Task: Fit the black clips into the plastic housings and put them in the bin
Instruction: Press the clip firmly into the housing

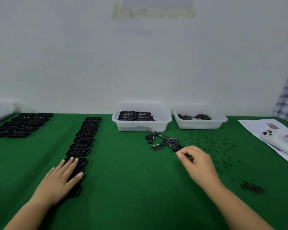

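Note:
A row of black plastic housings [83, 140] runs down the green table left of centre. My left hand [61, 178] lies flat, fingers straight, on the nearest housings of that row. A small heap of black clips [165, 141] lies in front of a clear bin [163, 126] that holds several assembled black parts. My right hand [198, 161] hovers at the heap's near right edge, fingers curled, thumb and forefinger tips close together. Whether they pinch anything is hidden.
A second clear bin [199, 126] of dark bits stands at the right. Tiny black pieces [211, 143] are scattered before it, with a small pile [252, 187] nearer. A white controller [279, 140] sits on paper [253, 125]. More housings [22, 125] and another bin [0, 113] sit far left.

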